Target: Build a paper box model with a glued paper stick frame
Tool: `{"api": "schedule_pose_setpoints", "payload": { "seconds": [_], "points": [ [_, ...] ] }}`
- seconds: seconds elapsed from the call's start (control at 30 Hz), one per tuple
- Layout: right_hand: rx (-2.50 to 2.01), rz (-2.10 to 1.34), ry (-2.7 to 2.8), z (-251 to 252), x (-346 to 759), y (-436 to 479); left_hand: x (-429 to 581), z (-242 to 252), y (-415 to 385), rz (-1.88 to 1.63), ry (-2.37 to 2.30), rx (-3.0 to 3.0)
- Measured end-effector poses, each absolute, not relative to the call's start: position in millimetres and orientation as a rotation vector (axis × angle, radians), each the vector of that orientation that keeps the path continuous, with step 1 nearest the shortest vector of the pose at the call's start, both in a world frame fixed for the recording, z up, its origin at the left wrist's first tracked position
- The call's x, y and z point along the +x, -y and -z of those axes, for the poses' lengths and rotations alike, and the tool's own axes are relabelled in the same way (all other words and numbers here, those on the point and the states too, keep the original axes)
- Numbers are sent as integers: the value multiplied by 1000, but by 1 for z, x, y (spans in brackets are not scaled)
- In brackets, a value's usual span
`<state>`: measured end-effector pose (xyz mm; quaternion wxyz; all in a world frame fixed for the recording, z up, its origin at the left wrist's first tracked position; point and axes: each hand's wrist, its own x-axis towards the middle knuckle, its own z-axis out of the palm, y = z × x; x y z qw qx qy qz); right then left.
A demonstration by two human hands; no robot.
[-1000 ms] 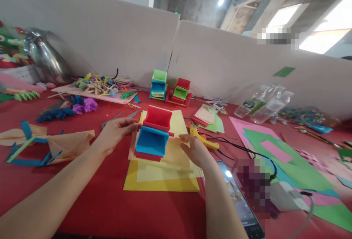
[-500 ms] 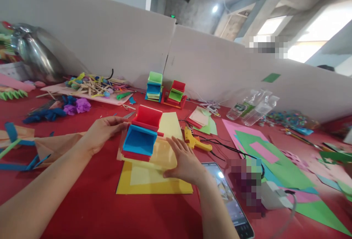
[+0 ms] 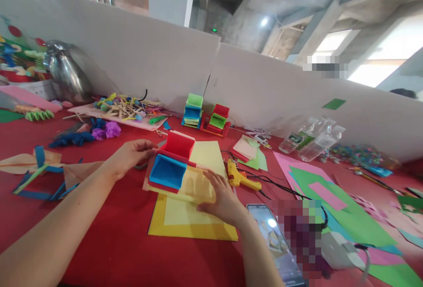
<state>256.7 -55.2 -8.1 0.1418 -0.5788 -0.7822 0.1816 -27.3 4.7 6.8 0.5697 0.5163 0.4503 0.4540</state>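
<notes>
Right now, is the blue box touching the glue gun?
Apart. The head view shows yellow paper and part of the right hand between the blue box and the glue gun.

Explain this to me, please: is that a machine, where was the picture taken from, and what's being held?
There is no machine here: these are a person's two bare hands, seen by a camera worn on the head, looking forward and down. The left hand pinches the left side of a red, blue and yellow paper model. The right hand is spread at the model's right end; whether it grips is hard to tell. On the red table lie yellow sheets, a yellow glue gun and a phone. Plastic bottles and a metal jug are farther back.
</notes>
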Motion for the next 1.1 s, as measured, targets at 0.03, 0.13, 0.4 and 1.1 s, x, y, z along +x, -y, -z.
{"api": "schedule_pose_setpoints", "payload": {
  "seconds": [0.03, 0.13, 0.4, 1.1],
  "points": [
    [-1672, -526, 2248, 8, 256, 55, -28, -8, -4, -1061, -1053, 1225],
    [-1649, -522, 2232, 10, 256, 54, -30, -7, -6, -1052, -1089, 1264],
    [-1586, -526, 2213, 13, 261, 53, -30, -5, -5, -1006, -1127, 1387],
    [-2382, 43, 1865, -81, 369, -29, 105, 19, 92, -721, -876, 3139]
  ]
}}
